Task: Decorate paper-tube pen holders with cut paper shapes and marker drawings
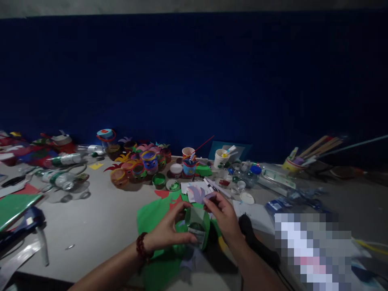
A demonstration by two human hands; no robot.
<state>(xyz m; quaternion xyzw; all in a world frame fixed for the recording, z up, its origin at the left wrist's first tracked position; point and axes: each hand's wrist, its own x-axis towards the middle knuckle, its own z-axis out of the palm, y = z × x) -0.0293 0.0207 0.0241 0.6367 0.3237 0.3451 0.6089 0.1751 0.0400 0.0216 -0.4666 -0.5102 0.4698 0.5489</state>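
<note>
My left hand (169, 232), with a dark red bead bracelet at the wrist, is wrapped round a green cup (206, 226) that looks like a cut plastic bottle bottom. The cup tilts, and a pale label or panel shows on its near side. My right hand (224, 212) pinches a lilac paper cutout (197, 194) with pointed, leaf-like tips, just above the cup. Beneath both hands lies green paper (162, 268), with red paper scraps (174, 200) on its far end. A black-handled tool (251, 232), possibly a glue gun, rests beside my right forearm.
Several painted cups with paper leaves (150, 161) stand at the back. Near them are an open green paint pot (159, 180), a white cup with markers (221, 159) and a pot of sticks (292, 164). Plastic bottles (62, 179) lie left; bottle pieces (247, 176) lie right. A blue wall (194, 81) closes the back.
</note>
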